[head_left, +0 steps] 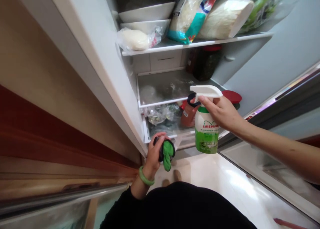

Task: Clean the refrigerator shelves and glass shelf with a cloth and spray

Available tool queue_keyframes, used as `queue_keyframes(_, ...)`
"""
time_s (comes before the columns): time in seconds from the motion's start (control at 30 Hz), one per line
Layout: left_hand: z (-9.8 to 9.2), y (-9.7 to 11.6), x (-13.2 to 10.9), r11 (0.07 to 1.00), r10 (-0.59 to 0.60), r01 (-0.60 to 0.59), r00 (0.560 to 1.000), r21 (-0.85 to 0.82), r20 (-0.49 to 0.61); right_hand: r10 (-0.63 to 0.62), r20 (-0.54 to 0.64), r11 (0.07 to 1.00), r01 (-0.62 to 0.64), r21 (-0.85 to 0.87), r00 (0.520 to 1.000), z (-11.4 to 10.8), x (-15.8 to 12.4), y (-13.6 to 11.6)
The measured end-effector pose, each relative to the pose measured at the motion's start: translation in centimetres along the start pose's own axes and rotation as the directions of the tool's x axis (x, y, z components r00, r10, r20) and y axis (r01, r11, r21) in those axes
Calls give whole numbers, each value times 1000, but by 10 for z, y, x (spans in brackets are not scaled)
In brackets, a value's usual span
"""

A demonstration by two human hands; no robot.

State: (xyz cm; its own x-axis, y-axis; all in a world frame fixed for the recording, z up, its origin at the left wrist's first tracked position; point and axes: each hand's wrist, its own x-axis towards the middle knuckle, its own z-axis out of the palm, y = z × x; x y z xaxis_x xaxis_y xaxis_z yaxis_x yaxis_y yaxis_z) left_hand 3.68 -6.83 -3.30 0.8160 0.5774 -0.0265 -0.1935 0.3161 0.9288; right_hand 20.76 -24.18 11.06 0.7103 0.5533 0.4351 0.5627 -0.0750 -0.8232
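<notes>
My right hand (pixel 222 112) is wrapped round the neck of a white and green spray bottle (pixel 207 132), its nozzle pointing left in front of the open fridge. Lower and to the left, my left hand (pixel 154 152) grips a bunched green and black cloth (pixel 167 153). A bare glass shelf (pixel 165 83) with wet-looking marks lies beyond the bottle. Below that shelf are plastic bags of food (pixel 160 115) and a reddish-brown container (pixel 188 115), partly hidden by the bottle and my right hand.
The upper shelf (pixel 200 43) holds white bowls (pixel 147 13), a wrapped white lump (pixel 135 39), a teal bag (pixel 190 15) and bagged greens (pixel 261 10). A dark jar (pixel 206 63) stands at the back. A red lid (pixel 232 96) is at right, near the open door.
</notes>
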Motion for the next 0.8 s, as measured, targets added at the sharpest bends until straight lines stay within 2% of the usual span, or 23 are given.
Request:
queue_keyframes(0.13,0,-2,1,1000,-17,17,999,-7,-30,41,-60,997,-37,64,997,-4,-1,10)
queue_keyframes(0.23,-1,-1,6,1000,-29,28,997,-10,-68,59,-162,989,-36,140,985,-12,-11,12)
queue_keyframes(0.33,-5,4,12,996,-88,86,990,-19,-107,-19,-311,977,84,198,950,-20,-38,7)
queue_keyframes(0.4,-7,7,19,984,-175,172,978,-44,-110,-66,-359,966,150,211,931,-26,-63,3)
queue_keyframes(0.47,-5,10,30,968,-250,245,961,-54,-115,-83,-392,964,173,200,916,-39,-88,1)
queue_keyframes(0.5,-3,11,36,968,-250,245,963,-62,-103,-82,-424,968,174,182,902,-48,-100,0)
queue_keyframes(0.57,7,13,45,965,-259,252,958,-70,-121,-71,-522,981,153,116,850,-72,-123,-2)
queue_keyframes(0.67,30,15,48,967,-254,247,960,-65,-121,-95,-687,994,101,-32,721,-116,-151,-4)
queue_keyframes(0.73,46,14,46,968,-249,246,964,-49,-90,-159,-754,987,94,-129,638,-142,-162,-2)
queue_keyframes(0.8,61,9,43,966,-259,258,965,-21,-46,-211,-785,975,71,-210,582,-162,-165,4)
